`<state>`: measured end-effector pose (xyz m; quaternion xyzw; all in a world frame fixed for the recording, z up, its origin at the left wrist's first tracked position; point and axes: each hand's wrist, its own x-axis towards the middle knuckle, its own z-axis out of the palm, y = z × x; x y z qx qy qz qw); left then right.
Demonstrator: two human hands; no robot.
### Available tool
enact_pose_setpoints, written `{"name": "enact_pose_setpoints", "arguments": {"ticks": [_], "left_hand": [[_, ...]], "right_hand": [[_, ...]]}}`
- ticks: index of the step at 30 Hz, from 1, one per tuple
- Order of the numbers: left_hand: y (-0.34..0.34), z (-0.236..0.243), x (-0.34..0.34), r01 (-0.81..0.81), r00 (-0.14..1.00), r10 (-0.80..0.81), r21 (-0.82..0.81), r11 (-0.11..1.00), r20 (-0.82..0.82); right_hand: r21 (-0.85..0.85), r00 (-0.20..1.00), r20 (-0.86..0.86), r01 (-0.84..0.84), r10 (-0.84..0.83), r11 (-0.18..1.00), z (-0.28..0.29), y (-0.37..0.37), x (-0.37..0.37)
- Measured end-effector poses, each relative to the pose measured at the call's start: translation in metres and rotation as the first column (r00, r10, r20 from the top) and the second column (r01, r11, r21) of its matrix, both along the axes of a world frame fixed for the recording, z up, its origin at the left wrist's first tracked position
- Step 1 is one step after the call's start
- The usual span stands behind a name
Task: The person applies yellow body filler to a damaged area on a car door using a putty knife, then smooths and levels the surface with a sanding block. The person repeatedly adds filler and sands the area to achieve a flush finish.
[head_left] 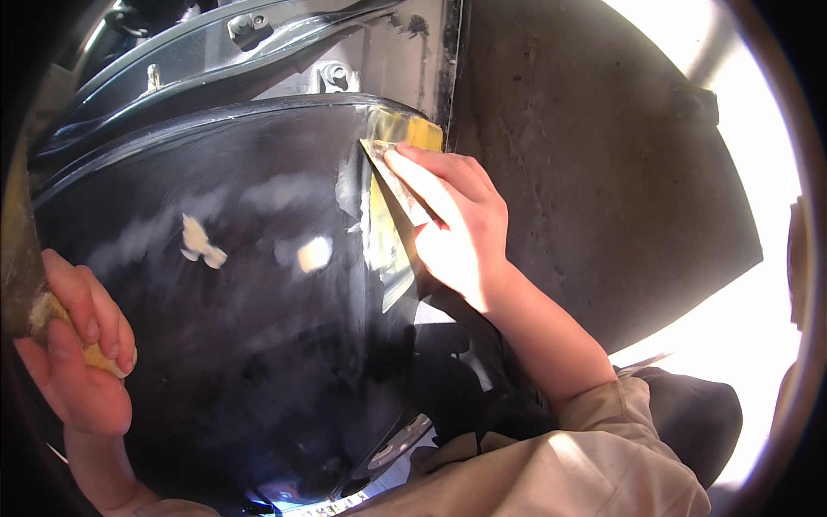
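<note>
My right hand (465,215) pinches a thin, flat putty spreader (398,183) smeared with pale residue. Its edge lies at the right corner of a dark car body panel (233,370), over a streak of yellowish body filler (385,246). At the left rim of the view, my left hand (86,379) is closed around the yellowish handle (105,359) of a putty knife, whose broad, dull blade (19,233) points away and is partly cut off. Two pale filler patches (312,253) sit on the panel between my hands, the left one irregular in shape.
Beyond the panel's curved far edge lie a black seal, bolts (336,76) and bare inner metal. A large brown-grey sheet (594,181) stands to the right, with bright sunlit ground past it. A round-ended fitting (401,444) shows near the panel's lower edge.
</note>
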<state>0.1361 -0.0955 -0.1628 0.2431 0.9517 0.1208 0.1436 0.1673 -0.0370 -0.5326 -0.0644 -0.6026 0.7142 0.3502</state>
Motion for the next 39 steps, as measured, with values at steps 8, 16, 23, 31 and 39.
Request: {"name": "enact_pose_setpoints", "arguments": {"ticks": [8, 16, 23, 31, 39], "left_hand": [[0.000, -0.015, 0.002, -0.031, 0.997, 0.032, 0.023, 0.999, -0.077], [-0.019, 0.000, 0.002, -0.114, 0.993, 0.114, 0.038, 0.993, 0.011], [-0.010, 0.000, -0.001, -0.073, 0.997, 0.072, 0.022, 0.997, 0.015], [-0.007, -0.006, -0.005, -0.068, 0.998, 0.068, 0.074, 0.995, -0.001], [0.003, -0.022, -0.001, -0.045, 0.998, 0.047, 0.043, 0.998, -0.040]], "right_hand": [[0.185, 1.000, -0.005, 0.014, -0.013, 0.983, 0.005, -0.023, 0.032], [0.136, 0.989, -0.086, -0.108, 0.120, 0.985, -0.004, -0.047, 0.057], [0.107, 0.967, -0.241, -0.062, 0.087, 0.992, -0.011, -0.072, 0.082], [0.227, 0.903, -0.381, -0.117, 0.199, 0.967, -0.012, -0.033, 0.094], [0.205, 0.965, -0.143, 0.247, -0.221, 0.947, -0.008, 0.024, 0.000]]}}
